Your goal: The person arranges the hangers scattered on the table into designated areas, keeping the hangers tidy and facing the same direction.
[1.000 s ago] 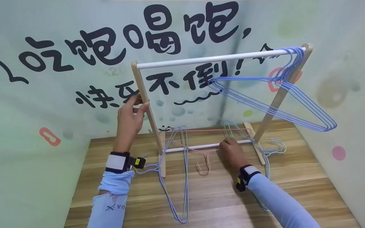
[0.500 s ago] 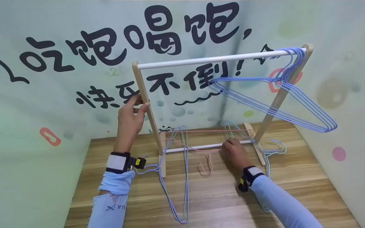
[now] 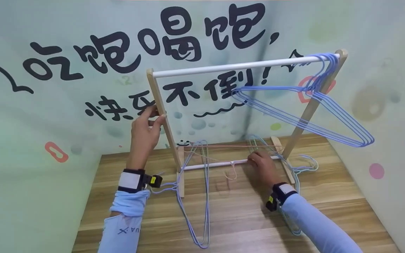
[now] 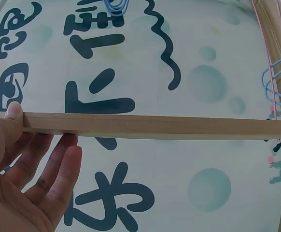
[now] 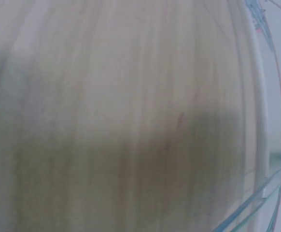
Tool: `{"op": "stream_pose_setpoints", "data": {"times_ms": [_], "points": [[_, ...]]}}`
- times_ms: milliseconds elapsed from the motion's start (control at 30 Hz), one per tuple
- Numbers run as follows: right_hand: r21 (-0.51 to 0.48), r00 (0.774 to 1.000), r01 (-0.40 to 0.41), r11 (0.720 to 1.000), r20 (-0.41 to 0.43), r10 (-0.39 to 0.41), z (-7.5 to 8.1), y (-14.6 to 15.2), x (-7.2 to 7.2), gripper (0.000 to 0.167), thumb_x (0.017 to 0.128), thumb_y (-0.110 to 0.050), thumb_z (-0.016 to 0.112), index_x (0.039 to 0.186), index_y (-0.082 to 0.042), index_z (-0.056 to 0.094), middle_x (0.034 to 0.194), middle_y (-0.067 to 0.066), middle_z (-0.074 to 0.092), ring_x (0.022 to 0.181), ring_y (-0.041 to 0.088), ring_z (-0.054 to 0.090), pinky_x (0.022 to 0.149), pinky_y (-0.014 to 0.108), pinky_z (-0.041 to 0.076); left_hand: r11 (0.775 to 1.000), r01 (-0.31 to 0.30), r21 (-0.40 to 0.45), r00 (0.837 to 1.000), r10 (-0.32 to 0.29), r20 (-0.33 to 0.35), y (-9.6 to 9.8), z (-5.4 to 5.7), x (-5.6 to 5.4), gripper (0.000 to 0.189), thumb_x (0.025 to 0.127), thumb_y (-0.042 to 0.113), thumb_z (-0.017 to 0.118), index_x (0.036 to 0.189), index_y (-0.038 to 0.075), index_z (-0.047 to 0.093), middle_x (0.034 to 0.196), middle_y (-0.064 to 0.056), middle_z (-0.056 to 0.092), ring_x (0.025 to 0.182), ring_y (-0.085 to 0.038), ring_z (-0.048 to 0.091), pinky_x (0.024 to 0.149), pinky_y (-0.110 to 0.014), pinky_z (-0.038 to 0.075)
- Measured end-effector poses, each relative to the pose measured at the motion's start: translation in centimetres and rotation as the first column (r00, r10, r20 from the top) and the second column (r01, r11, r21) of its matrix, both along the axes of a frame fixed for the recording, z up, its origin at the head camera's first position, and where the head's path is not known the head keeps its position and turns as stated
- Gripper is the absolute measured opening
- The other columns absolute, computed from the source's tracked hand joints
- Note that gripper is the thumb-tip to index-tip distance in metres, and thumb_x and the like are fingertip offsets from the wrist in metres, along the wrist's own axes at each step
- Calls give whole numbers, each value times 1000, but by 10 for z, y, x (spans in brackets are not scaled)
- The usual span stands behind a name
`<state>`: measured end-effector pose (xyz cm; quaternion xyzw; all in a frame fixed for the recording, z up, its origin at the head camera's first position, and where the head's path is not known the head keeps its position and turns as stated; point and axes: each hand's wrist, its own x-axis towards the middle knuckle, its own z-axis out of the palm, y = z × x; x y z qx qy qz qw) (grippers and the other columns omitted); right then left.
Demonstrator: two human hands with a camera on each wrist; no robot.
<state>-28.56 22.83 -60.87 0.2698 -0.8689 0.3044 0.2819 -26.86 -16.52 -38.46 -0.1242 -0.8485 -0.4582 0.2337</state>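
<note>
My left hand (image 3: 145, 131) holds the left wooden post of a small clothes rack (image 3: 169, 135), with the thumb in front and fingertips behind; the left wrist view shows this post (image 4: 155, 126) between thumb and fingers. Low at the rack's white bottom bar (image 3: 220, 164), my right hand (image 3: 264, 168) has curled fingers gripping the end of a pink wire hanger (image 3: 236, 171). That hanger's hook hangs just left of the hand, in front of the bar. The right hand's fingertips are partly hidden, and the right wrist view shows no fingers.
Several blue hangers (image 3: 316, 89) hang at the right end of the white top rail (image 3: 244, 65). More blue hangers (image 3: 207, 196) lean over the bottom bar at left. Blue-green hangers (image 3: 296, 189) lie at right. Printed walls (image 3: 47, 116) enclose the wooden floor (image 3: 230, 218).
The pink hanger's hook has swung up from the floor and a little right, turning as it rises. My right hand has shifted slightly right. My left hand stays on the post.
</note>
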Motion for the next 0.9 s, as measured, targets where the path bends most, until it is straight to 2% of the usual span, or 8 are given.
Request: {"op": "stream_pose_setpoints", "data": {"times_ms": [333,567,700,900], "points": [[-56,990,-56,997,-130,48,17,-4,-6,23,75,15,83,87,-2,71,89,8,63,83,27,59,72,39,50,1000,16,9,1000,-16,-6,-1,-1,0,38,102,22,64,135,1,60,119,-13,68,100,-21,66,84,-37,57],[-92,993,-69,993,-102,60,27,-6,-5,14,83,10,79,91,0,73,90,9,63,82,25,61,69,36,52,1000,15,11,1000,-15,8,0,-1,0,38,103,21,63,135,2,60,119,-13,67,98,-24,67,82,-38,58],[-72,995,-53,996,-89,46,33,-6,-4,9,88,6,77,92,0,72,91,10,62,82,25,60,68,37,52,1000,18,14,1000,-18,10,0,-1,0,37,103,20,63,136,2,60,119,-13,67,99,-25,68,83,-38,58],[-48,996,-35,998,-89,31,41,-6,-4,3,93,0,73,96,1,72,93,11,60,81,23,59,65,35,52,1000,19,12,1000,-19,-1,-1,0,0,37,103,20,63,135,2,60,118,-12,67,101,-20,66,86,-35,57]]}}
